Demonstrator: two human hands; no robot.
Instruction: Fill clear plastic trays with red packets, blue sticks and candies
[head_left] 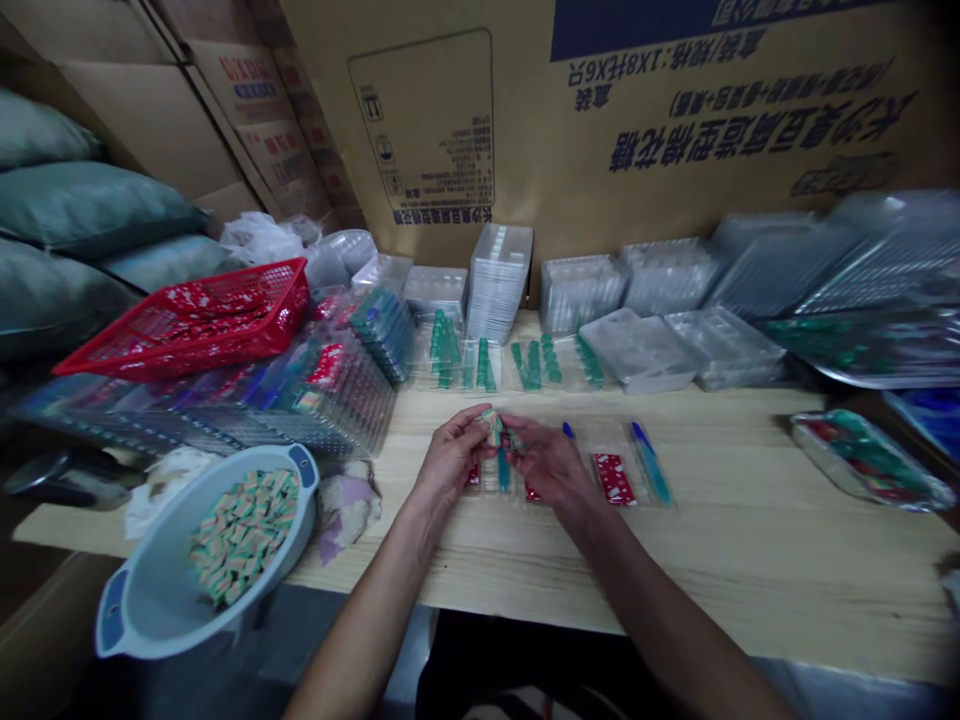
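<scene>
My left hand (451, 458) is closed in a pinch on a small green-and-tan striped block (492, 427), raised above the table. Close beside it, my right hand (551, 462) has its fingers curled together; a bit of green shows at the tips, too small to name. Under both hands lie clear plastic trays with red dotted packets (613, 479) and blue-green sticks; one blue pen-like stick (650, 462) lies right of my right hand. Many more striped blocks (247, 535) fill part of a light blue basin (139, 600) at the lower left.
A red basket (180, 345) of red packets rests on stacked filled trays (337, 400) at left. Trays with green pieces (532, 362) and stacks of clear trays (501, 285) line the back, before a large carton (525, 120). A foil-like packet (870, 460) lies right.
</scene>
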